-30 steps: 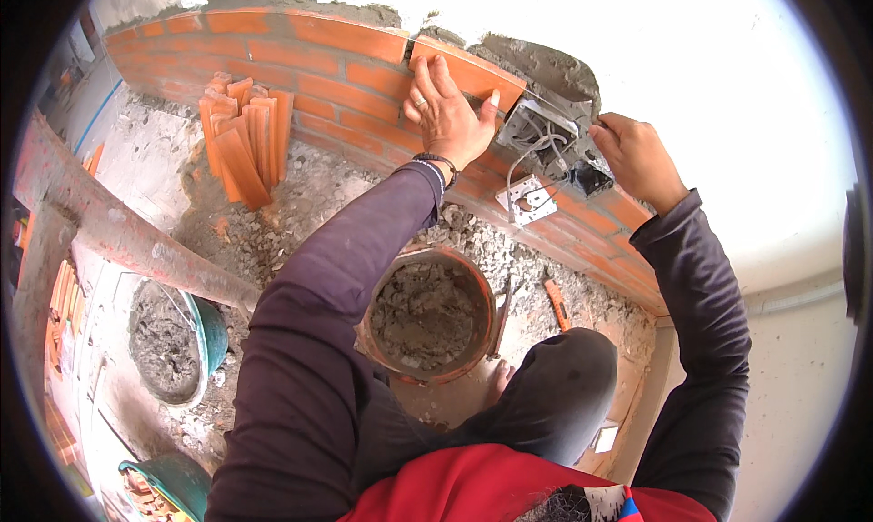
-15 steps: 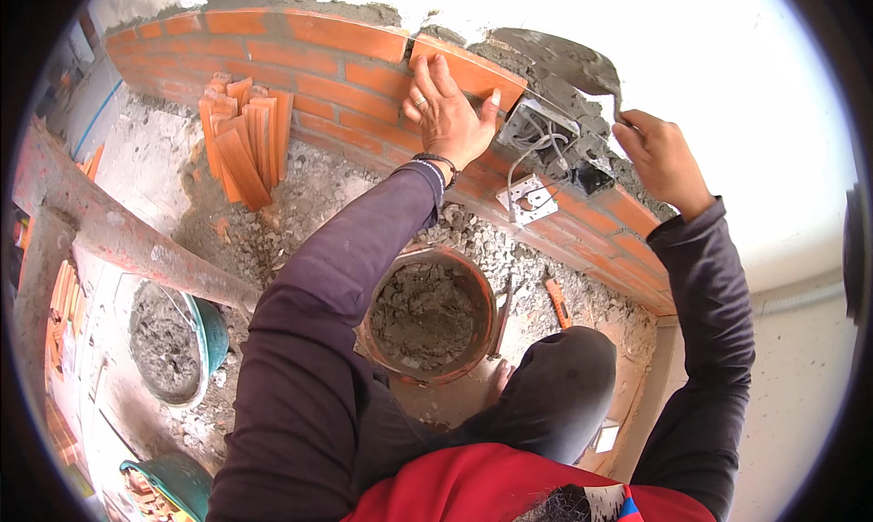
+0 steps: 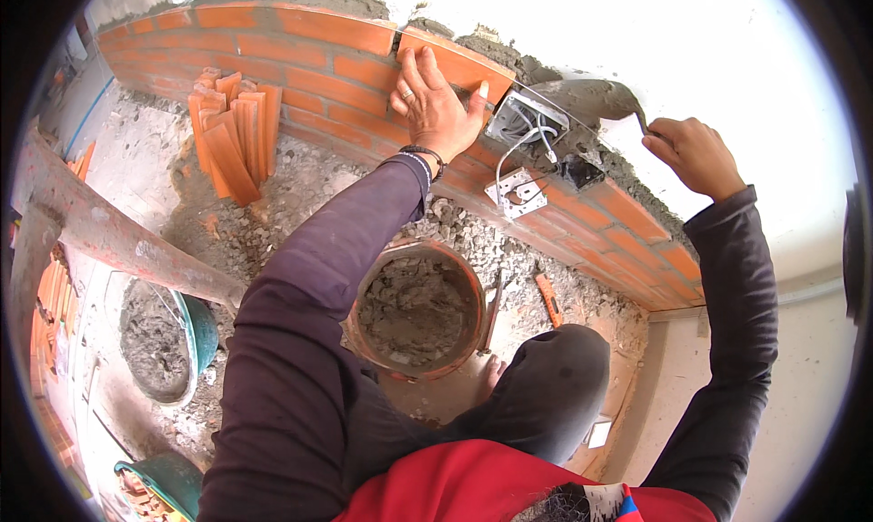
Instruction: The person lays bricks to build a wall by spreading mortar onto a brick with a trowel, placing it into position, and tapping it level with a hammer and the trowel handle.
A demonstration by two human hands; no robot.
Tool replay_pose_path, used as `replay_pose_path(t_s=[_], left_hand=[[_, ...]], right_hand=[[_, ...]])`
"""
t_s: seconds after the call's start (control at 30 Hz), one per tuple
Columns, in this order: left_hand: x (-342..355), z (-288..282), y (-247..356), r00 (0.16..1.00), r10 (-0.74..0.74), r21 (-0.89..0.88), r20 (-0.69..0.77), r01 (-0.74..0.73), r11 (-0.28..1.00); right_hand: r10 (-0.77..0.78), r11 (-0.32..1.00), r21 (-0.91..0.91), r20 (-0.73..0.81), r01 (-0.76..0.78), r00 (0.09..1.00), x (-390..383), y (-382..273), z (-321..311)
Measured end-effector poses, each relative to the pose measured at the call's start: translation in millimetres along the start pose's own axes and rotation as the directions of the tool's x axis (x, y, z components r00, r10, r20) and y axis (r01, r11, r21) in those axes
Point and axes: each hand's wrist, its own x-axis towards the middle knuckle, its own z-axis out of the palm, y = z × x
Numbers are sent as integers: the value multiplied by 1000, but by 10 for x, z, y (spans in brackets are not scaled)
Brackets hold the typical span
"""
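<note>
Here, upper center, an outspread left hand (image 3: 438,113) seemingly steadies a terracotta brick slip (image 3: 462,65); the right hand (image 3: 695,156) grips a trowel (image 3: 596,100).

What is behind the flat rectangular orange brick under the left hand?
Rough grey mortar shows along the upper edge of the flat rectangular orange brick; what lies directly behind is covered.

A white wall (image 3: 746,85) spans the far side, washed out by strong light; at right, a pale side wall (image 3: 805,376) meets it near a thin pipe (image 3: 805,294); grey rubble (image 3: 296,176) litters the floor (image 3: 145,145), a blue line (image 3: 88,117) crossing far left
</note>
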Motion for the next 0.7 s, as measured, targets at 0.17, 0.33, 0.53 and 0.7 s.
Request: replay_pose_path(t_s=[0.17,0.33,0.53,0.7], left_hand=[[8,-15,-15,1000,4,12,2,-4,1000],[14,-3,3,1000,-2,4,15,2,1000],[4,-53,28,999,-27,2,33,27,1000],[21,-64,18,998,-32,7,59,32,999]], right_hand=[[-35,999,-29,-5,34,999,264,25,-22],[-69,995,79,22,67,997,413,220,0],[47,983,172,95,-63,994,260,185,-242],[69,958,274,54,-81,996,171,131,-212]])
